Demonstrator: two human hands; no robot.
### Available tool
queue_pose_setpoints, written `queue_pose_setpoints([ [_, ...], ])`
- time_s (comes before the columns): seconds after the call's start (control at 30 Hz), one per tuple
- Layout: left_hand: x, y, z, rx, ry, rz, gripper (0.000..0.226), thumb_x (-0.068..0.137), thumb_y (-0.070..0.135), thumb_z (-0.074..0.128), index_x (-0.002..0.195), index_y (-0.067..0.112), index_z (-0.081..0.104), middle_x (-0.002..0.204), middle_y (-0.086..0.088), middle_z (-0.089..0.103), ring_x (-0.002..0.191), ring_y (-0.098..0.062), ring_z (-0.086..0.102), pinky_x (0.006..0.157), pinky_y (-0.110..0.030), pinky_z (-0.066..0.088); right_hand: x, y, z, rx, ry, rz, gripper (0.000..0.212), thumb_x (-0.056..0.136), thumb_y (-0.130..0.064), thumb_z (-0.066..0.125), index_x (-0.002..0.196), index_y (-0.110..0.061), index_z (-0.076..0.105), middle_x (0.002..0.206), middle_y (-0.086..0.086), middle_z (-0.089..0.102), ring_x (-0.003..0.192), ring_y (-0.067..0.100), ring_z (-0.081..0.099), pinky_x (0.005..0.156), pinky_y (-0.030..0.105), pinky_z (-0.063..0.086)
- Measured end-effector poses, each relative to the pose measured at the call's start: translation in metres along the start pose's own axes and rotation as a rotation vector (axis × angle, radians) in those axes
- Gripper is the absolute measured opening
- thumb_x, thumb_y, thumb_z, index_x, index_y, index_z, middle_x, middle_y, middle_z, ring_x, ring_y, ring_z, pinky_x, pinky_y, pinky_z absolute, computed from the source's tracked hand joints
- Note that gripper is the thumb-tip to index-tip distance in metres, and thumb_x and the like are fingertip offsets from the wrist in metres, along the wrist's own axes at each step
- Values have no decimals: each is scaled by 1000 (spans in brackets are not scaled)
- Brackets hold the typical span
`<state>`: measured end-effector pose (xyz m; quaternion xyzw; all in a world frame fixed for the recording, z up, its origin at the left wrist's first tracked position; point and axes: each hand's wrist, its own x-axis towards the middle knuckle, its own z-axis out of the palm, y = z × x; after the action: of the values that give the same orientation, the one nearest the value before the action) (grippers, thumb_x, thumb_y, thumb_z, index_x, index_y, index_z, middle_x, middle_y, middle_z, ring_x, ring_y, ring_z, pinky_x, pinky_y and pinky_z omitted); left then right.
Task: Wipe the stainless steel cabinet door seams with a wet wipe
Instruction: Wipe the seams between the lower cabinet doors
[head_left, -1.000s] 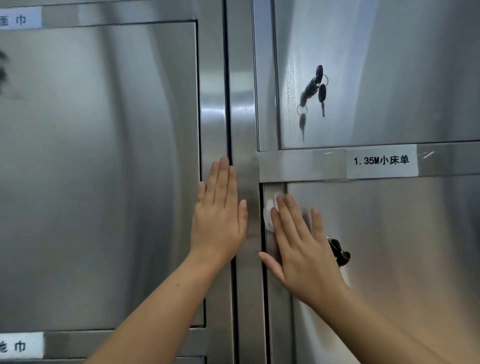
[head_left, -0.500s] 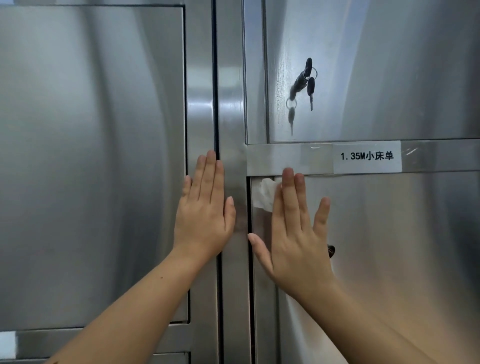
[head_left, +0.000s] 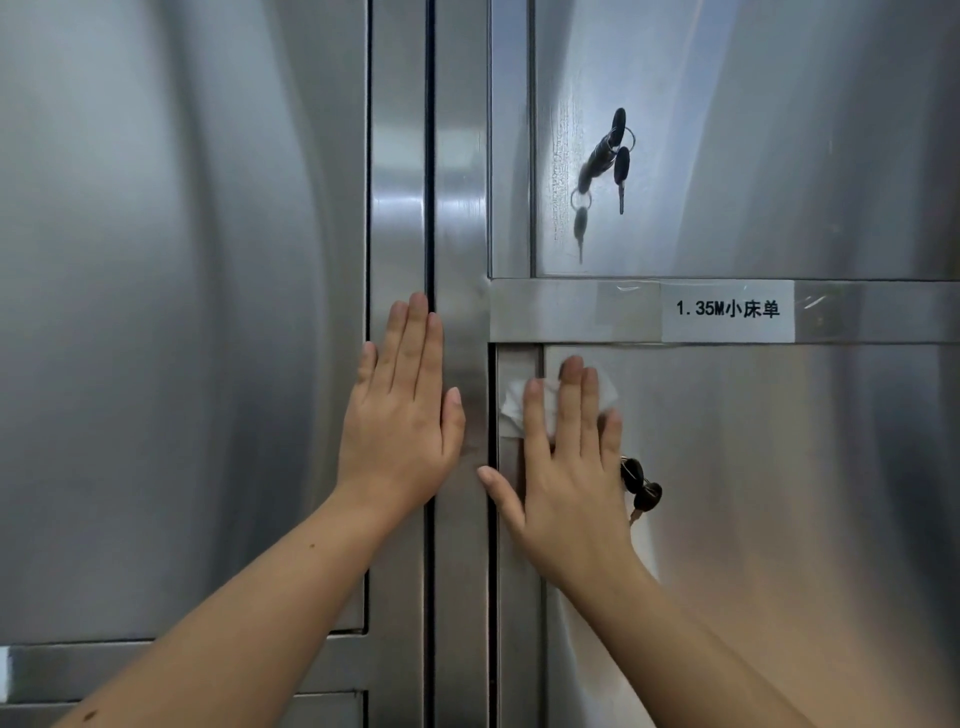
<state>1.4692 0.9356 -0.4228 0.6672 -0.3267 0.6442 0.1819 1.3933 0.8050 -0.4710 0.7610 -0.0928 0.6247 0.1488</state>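
Seen through the head camera I monitor from afar, a person's two bare hands lie flat against a bank of stainless steel cabinets. The left hand (head_left: 400, 415) rests on the upright frame strips (head_left: 460, 208) between the doors. Its fingers are straight, held together and pointing up, with the thumb close alongside, and the hand lies across the dark vertical seam (head_left: 429, 156) between the two strips. The right hand (head_left: 571, 478) presses a white wet wipe (head_left: 511, 408) against the upper left corner of the lower right door (head_left: 779, 519). Its fingers are straight and slightly parted, and the thumb stretches left so that its tip reaches the narrow seam (head_left: 491, 623) along that door's left edge. The wipe is pinned, crumpled, under the fingers, with white edges showing left of the index finger and right of the ring finger. It sits just below the horizontal rail (head_left: 571, 310) and clear of it. A taped white label (head_left: 727, 310) reading "1.35M" followed by Chinese characters is fixed to that rail. A bunch of black-headed keys (head_left: 618, 156) hangs from the lock of the upper right door (head_left: 779, 130), mirrored in the steel. A second bunch (head_left: 641, 486) shows just beside the right hand's little finger, partly hidden by the hand. The large left door (head_left: 156, 312) fills the left of the view.
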Motion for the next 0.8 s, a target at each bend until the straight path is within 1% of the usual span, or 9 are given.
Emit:
queue_pose_setpoints([
  [0.07, 0, 0, 0, 5, -2, 1, 61, 90, 26, 31, 144, -2, 21, 152, -16, 14, 141, -26, 12, 114, -40, 7, -8, -4, 2, 18, -15, 6, 78, 89, -57, 29, 141, 1, 34, 148, 29, 19, 137, 44, 17, 113, 50, 9],
  [0.1, 0, 0, 0, 5, -2, 2, 61, 90, 26, 31, 144, -2, 21, 152, -17, 14, 141, -26, 12, 114, -40, 7, -8, -5, 3, 21, -14, 7, 78, 89, -57, 29, 141, 1, 35, 148, 29, 19, 137, 44, 18, 112, 49, 9],
  [0.23, 0, -1, 0, 3, 3, 7, 62, 89, 26, 31, 143, -3, 22, 152, -18, 15, 141, -26, 12, 114, -40, 6, 19, -4, 2, 19, 43, 71, 72, 90, -54, 27, 140, -3, 37, 148, 26, 23, 137, 42, 21, 110, 54, 15],
  [0.37, 0, 0, 0, 2, 3, 4, 62, 90, 26, 31, 143, -3, 22, 152, -17, 15, 141, -26, 12, 114, -39, 5, 8, -12, 5, 51, 31, 144, 70, 90, -54, 28, 141, -7, 37, 150, 23, 20, 138, 39, 20, 107, 53, 14],
  [0.47, 0, 0, -2, -1, -1, 0, 62, 90, 26, 30, 143, -3, 22, 152, -17, 15, 141, -26, 13, 114, -38, 5, -5, -16, 6, 23, 8, 151, 69, 89, -53, 30, 140, -7, 41, 149, 24, 23, 137, 40, 23, 107, 54, 17],
  [0.53, 0, 0, -2, -6, -2, -3, 62, 90, 27, 30, 144, -2, 22, 152, -16, 15, 141, -26, 12, 114, -38, 5, 3, -16, 3, -8, 9, 169, 69, 89, -53, 29, 138, -7, 43, 147, 24, 27, 136, 40, 27, 106, 54, 19],
  [0.6, 1, 0, -2, -8, -4, -1, 62, 89, 27, 30, 144, -2, 21, 152, -16, 14, 141, -25, 11, 114, -38, 4, 15, -17, -1, 25, 15, 184, 69, 90, -53, 27, 138, -6, 42, 148, 25, 26, 137, 39, 25, 107, 53, 14],
  [0.7, 1, 0, -2, -5, 3, 2, 62, 89, 27, 31, 144, -2, 22, 152, -16, 14, 141, -25, 11, 114, -37, 4, 16, -12, -3, 142, 29, 138, 69, 91, -51, 28, 139, -3, 39, 148, 29, 20, 138, 41, 18, 110, 50, 13],
  [0.8, 1, 0, -1, -6, 11, 1, 62, 89, 26, 31, 143, -2, 22, 152, -16, 16, 141, -24, 11, 114, -37, 4, 10, -1, -6, 203, 12, 53, 66, 90, -48, 32, 137, -3, 43, 147, 30, 18, 137, 42, 16, 110, 49, 12],
])
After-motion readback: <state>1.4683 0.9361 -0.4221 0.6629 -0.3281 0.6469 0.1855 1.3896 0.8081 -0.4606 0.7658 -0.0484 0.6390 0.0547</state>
